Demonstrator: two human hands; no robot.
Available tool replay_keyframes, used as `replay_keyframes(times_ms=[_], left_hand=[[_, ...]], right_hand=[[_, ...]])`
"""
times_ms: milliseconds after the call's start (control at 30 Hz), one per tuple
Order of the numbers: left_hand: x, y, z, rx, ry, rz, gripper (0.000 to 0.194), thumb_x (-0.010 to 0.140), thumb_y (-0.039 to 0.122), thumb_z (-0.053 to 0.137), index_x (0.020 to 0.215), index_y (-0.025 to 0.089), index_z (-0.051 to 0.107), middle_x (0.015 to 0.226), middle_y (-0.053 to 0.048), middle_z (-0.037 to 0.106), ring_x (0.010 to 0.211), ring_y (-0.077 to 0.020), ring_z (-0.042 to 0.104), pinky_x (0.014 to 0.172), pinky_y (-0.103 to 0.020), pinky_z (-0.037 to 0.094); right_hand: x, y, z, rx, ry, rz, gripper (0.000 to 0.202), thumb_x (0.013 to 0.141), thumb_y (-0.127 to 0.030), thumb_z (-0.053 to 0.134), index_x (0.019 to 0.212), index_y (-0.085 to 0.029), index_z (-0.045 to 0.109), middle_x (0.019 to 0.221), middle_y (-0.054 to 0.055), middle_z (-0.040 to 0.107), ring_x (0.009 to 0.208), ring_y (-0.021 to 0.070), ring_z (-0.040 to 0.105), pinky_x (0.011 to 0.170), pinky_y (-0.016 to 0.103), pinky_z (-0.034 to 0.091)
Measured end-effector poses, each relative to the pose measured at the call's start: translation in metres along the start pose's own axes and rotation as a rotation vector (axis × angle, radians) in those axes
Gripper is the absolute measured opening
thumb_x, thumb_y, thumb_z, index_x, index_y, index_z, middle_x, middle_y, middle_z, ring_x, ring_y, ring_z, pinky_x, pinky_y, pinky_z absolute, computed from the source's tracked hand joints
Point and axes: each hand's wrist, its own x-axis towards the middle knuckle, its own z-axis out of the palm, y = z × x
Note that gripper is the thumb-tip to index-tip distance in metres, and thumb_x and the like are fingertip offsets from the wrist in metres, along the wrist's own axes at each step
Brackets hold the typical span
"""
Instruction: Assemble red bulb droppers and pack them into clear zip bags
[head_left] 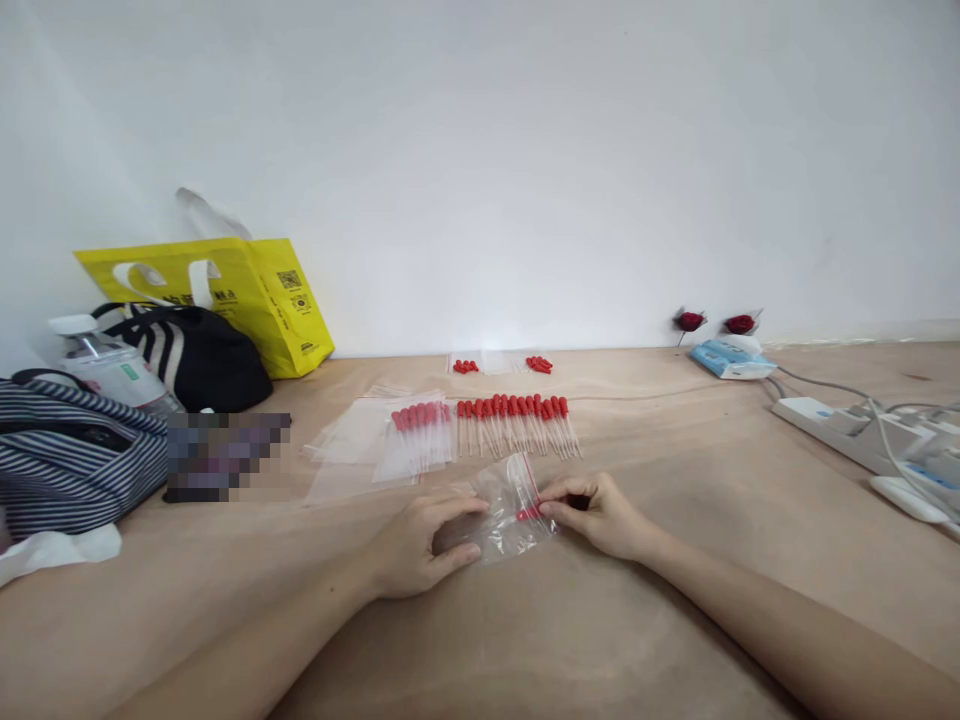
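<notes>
A clear zip bag [504, 525] with a red line along its edge lies between my hands, over the table. My left hand [424, 540] curves around its left end, thumb and index finger apart but touching the plastic. At the bag's right edge, my right hand [592, 512] pinches a dropper with a red bulb [529, 512]; part of the dropper shows through the plastic. Beyond them, a row of droppers with red bulbs [514, 408] lies side by side. To its left, more red-bulb droppers [421, 415] rest on or in a stack of flat clear bags [345, 450].
Small red bulbs [539, 364] lie in two groups near the wall. At left are a yellow bag [289, 340], a black bag [217, 360], a plastic bottle [112, 365] and a striped pouch [82, 450]. At right are tissues [727, 360], fabric roses [690, 321] and a power strip [832, 425].
</notes>
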Motion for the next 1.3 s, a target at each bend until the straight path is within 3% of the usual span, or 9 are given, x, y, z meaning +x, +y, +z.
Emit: replay_keyframes(times_ms=[167,400,500,667,933,1067,1200,1300], left_hand=[[0.005,-0.001,0.004,0.02,-0.024,0.013,0.037,0.08,0.029,0.051,0.116,0.022,0.05,0.117,-0.004,0.057,0.112,-0.0209,0.048,0.099,-0.041,0.032],[0.01,-0.001,0.008,0.012,-0.03,0.044,0.036,0.083,0.024,0.046,0.119,0.022,0.049,0.12,-0.004,0.055,0.114,-0.0185,0.047,0.102,-0.041,0.029],[0.011,-0.004,0.009,0.003,-0.039,0.054,0.035,0.085,0.024,0.044,0.119,0.023,0.051,0.122,-0.004,0.053,0.117,-0.0188,0.044,0.102,-0.041,0.029],[0.011,-0.006,0.011,0.024,-0.054,0.034,0.033,0.086,0.022,0.041,0.118,0.025,0.052,0.124,-0.004,0.051,0.119,-0.0187,0.042,0.102,-0.043,0.027],[0.01,-0.003,0.012,0.031,-0.028,0.048,0.036,0.085,0.025,0.045,0.12,0.023,0.049,0.128,-0.005,0.048,0.119,-0.019,0.041,0.101,-0.04,0.032],[0.003,-0.008,0.008,0.068,0.042,0.047,0.033,0.084,0.03,0.047,0.115,0.023,0.053,0.127,-0.007,0.048,0.117,-0.0214,0.043,0.096,-0.039,0.037],[-0.001,-0.009,0.003,0.075,-0.036,0.026,0.035,0.083,0.032,0.048,0.117,0.024,0.052,0.128,-0.007,0.046,0.116,-0.0228,0.044,0.095,-0.041,0.038],[0.003,-0.006,0.002,0.085,-0.102,0.028,0.035,0.085,0.031,0.045,0.12,0.025,0.049,0.13,-0.006,0.045,0.119,-0.0223,0.04,0.1,-0.044,0.031]], right_hand=[[-0.001,-0.003,0.004,0.109,0.11,0.13,0.021,0.073,-0.037,0.058,0.068,-0.017,0.062,0.063,0.001,0.062,0.058,0.0121,0.053,0.055,0.024,0.04],[-0.003,-0.01,0.007,0.442,0.053,0.217,0.034,0.065,-0.037,0.066,0.092,-0.019,0.057,0.081,0.003,0.066,0.074,0.0133,0.06,0.069,0.027,0.045],[-0.003,-0.006,0.009,0.313,0.057,0.217,0.034,0.059,-0.033,0.07,0.087,-0.018,0.058,0.079,0.002,0.065,0.066,0.0115,0.057,0.062,0.025,0.044],[-0.002,0.002,0.01,-0.011,0.098,0.195,0.019,0.066,-0.034,0.063,0.063,-0.017,0.058,0.056,-0.002,0.056,0.05,0.0085,0.045,0.048,0.022,0.034],[-0.001,0.0,0.006,0.122,0.181,0.226,0.029,0.07,-0.044,0.057,0.063,-0.017,0.05,0.051,-0.004,0.049,0.046,0.008,0.041,0.045,0.022,0.031],[-0.001,0.005,0.003,0.16,0.211,0.221,0.03,0.064,-0.043,0.063,0.069,-0.019,0.047,0.049,-0.006,0.048,0.044,0.0076,0.041,0.044,0.021,0.032],[0.013,0.02,-0.016,0.068,0.341,0.176,0.029,0.064,-0.04,0.063,0.078,-0.018,0.052,0.053,-0.005,0.051,0.045,0.0079,0.043,0.044,0.021,0.033],[0.037,0.037,-0.04,-0.102,0.507,0.219,0.023,0.065,-0.038,0.059,0.068,-0.016,0.057,0.06,0.0,0.059,0.052,0.0105,0.05,0.05,0.023,0.038]])
